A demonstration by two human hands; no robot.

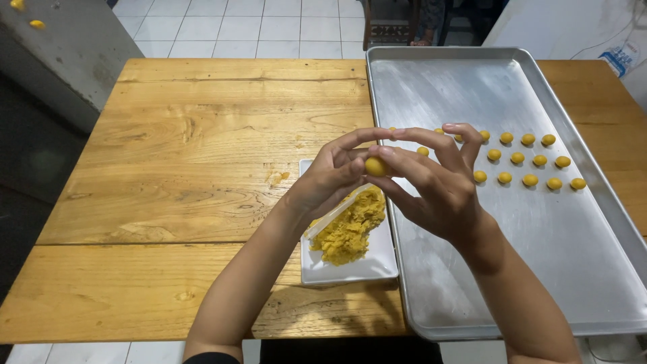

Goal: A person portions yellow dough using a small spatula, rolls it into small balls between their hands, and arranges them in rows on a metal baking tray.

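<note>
Pinching one yellow ball between them, left hand and right hand each keep a closed fingertip grip above the dish beside the tray.

Wooden table over pale floor tiles. Grey wall corner at far left (two yellow blobs stuck near its top). Dark chair beyond the table's far edge. White cable at top right.
</note>
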